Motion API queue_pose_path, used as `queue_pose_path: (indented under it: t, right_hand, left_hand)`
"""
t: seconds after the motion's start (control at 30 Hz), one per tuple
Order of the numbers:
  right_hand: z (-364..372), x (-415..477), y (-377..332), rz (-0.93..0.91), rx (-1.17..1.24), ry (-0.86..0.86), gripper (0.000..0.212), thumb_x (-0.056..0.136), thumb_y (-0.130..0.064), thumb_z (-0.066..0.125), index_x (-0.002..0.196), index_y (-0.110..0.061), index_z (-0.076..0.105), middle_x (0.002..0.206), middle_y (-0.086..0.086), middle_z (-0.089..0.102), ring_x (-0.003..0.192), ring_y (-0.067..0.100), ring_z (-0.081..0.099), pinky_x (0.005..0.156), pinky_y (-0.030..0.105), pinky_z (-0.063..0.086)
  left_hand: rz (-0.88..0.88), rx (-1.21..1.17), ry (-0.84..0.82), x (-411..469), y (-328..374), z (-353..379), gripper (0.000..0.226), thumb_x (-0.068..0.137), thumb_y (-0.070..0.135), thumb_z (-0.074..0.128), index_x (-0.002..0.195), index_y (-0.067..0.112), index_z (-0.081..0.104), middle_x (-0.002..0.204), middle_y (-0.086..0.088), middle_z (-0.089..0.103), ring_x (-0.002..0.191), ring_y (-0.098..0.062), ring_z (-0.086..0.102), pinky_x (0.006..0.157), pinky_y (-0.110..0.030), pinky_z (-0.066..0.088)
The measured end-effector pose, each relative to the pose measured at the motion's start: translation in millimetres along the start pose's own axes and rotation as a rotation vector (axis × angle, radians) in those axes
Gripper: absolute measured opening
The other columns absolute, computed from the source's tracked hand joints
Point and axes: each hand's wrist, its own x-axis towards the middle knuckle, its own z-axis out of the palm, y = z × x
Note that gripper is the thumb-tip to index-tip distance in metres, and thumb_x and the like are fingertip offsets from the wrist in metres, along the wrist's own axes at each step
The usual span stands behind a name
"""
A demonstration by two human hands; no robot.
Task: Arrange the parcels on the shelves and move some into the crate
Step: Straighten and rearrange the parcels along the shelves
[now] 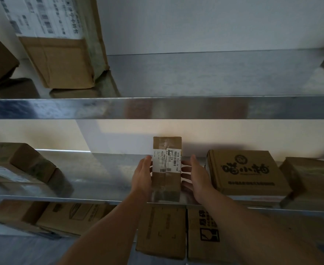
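**Narrow parcel between two flat hands on the middle shelf**

Centre of the frame: narrow parcel (pixel 167 167), brown cardboard with white labels facing the camera, on the middle shelf (pixel 103 175). Lower end at the shelf's front edge, upper end showing against the wall behind. Upright or tilted: cannot tell.

Left hand (pixel 143 175) laid flat along the parcel's left side, fingers straight and together, touching the cardboard. Right hand (pixel 195 176) just beside the parcel's right side, fingers straight and slightly spread. Cannot tell whether touching.

Right of centre, same shelf: printed box (pixel 243 173) lying flat, just beside the right hand. Further right, at the frame edge, another brown box (pixel 310 175), blurred. Left edge, same shelf: stacked boxes (pixel 23 161), also blurred.

Upper half of the frame: upper shelf (pixel 195 77), bare metal across the middle, with a large labelled carton (pixel 61 54) at upper left.

Bottom of the frame, below the arms: flat cartons (pixel 161 230) side by side on a lower level.
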Motion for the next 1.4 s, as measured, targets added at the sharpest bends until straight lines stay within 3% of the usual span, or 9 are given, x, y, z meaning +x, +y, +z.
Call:
queue_pose_path:
  t: [0.2,0.3,0.43,0.53,0.73,0.93,1.07,1.2,1.4]
  right_hand:
    - [4,-9,-6,-0.065,0.061,-0.030,0.048,0.108,-0.048,0.035,0.108,-0.015,0.071,0.106,0.007,0.075,0.103,0.022,0.069,0.084,0.036,0.054]
    - [5,-12,-8,-0.059,0.099,-0.043,0.047,0.108,-0.046,0.037,0.104,-0.012,0.069,0.104,0.008,0.075,0.103,0.023,0.069,0.089,0.038,0.055]
    - [5,-17,-7,-0.023,0.139,-0.057,0.046,0.108,-0.043,0.038,0.094,-0.005,0.060,0.097,0.010,0.073,0.098,0.022,0.069,0.076,0.032,0.054]
    - [6,-19,-6,-0.013,0.143,-0.075,0.047,0.108,-0.045,0.037,0.093,-0.007,0.058,0.100,0.010,0.073,0.103,0.021,0.067,0.078,0.033,0.053]
    - [10,-24,-7,-0.031,0.120,-0.068,0.046,0.107,-0.050,0.039,0.131,-0.017,0.060,0.127,0.010,0.064,0.115,0.020,0.058,0.074,0.033,0.048]
    - [8,-28,-2,0.000,0.099,-0.047,0.048,0.106,-0.053,0.041,0.133,-0.017,0.058,0.129,0.009,0.059,0.115,0.021,0.053,0.065,0.029,0.044]
    - [8,-30,2,0.008,0.092,-0.037,0.050,0.106,-0.052,0.040,0.138,-0.017,0.054,0.134,0.009,0.055,0.126,0.024,0.049,0.086,0.035,0.046]
    - [7,-36,7,-0.005,0.056,-0.003,0.053,0.107,-0.050,0.037,0.145,-0.016,0.050,0.143,0.009,0.049,0.138,0.025,0.044,0.103,0.041,0.040]
    - [3,-52,21,-0.047,-0.039,0.048,0.043,0.106,-0.055,0.034,0.124,-0.023,0.057,0.126,0.007,0.056,0.112,0.021,0.052,0.111,0.052,0.042]
  left_hand:
    - [0.040,-0.032,0.024,-3,12,2,0.033,0.105,0.047,0.036,0.103,0.031,0.065,0.106,0.004,0.070,0.100,-0.015,0.066,0.074,-0.027,0.052]
    - [0.042,-0.051,0.034,-6,12,2,0.036,0.105,0.046,0.036,0.110,0.024,0.063,0.106,0.004,0.068,0.098,-0.012,0.064,0.070,-0.024,0.050]
    - [0.025,-0.096,0.043,-10,8,0,0.041,0.106,0.043,0.034,0.119,0.010,0.056,0.110,-0.004,0.065,0.106,-0.017,0.062,0.062,-0.019,0.052]
    - [0.015,-0.086,0.031,-11,8,-1,0.041,0.106,0.044,0.032,0.120,0.012,0.054,0.109,-0.002,0.063,0.108,-0.018,0.060,0.069,-0.023,0.048]
    - [-0.030,-0.139,0.021,-11,10,0,0.044,0.106,0.045,0.033,0.125,0.012,0.055,0.114,-0.002,0.062,0.110,-0.017,0.056,0.068,-0.025,0.043]
    - [-0.070,-0.120,0.072,-7,2,-10,0.056,0.102,0.054,0.035,0.141,0.016,0.051,0.144,-0.007,0.052,0.135,-0.025,0.046,0.108,-0.047,0.036]
    - [-0.044,-0.053,0.091,-12,0,-16,0.056,0.104,0.051,0.033,0.144,0.015,0.047,0.147,-0.008,0.048,0.136,-0.026,0.044,0.115,-0.051,0.031]
    - [-0.051,-0.016,0.114,-17,-4,-20,0.051,0.104,0.051,0.034,0.138,0.016,0.048,0.140,-0.006,0.051,0.129,-0.025,0.049,0.095,-0.043,0.039]
    - [-0.033,0.073,0.109,-35,-12,-21,0.043,0.106,0.044,0.035,0.137,0.017,0.047,0.134,-0.006,0.052,0.126,-0.026,0.050,0.090,-0.039,0.040]
